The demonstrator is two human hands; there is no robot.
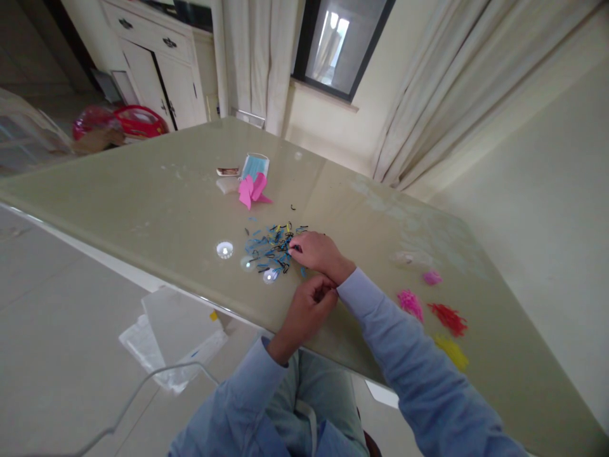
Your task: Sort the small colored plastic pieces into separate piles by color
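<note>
A loose pile of small blue, black and yellow rubber bands [272, 249] lies spread on the table. My right hand [318, 251] reaches over the pile's right edge, its fingertips pinched together among the bands. What sits between those fingers is too small to make out. Closer to the table's front edge, my left hand [308, 308] is closed, thumb against curled fingers, just below my right wrist and cuff. Whatever it may hold is hidden.
On the right lie heaps of pink strands [410, 304], red strands [448, 318] and yellow strands [451, 352], a small pink bundle [432, 277] and clear plastic [412, 258]. Beyond the pile are pink paper [253, 190] and a blue face mask [255, 166]. The glass-topped table [143, 209] reflects lights.
</note>
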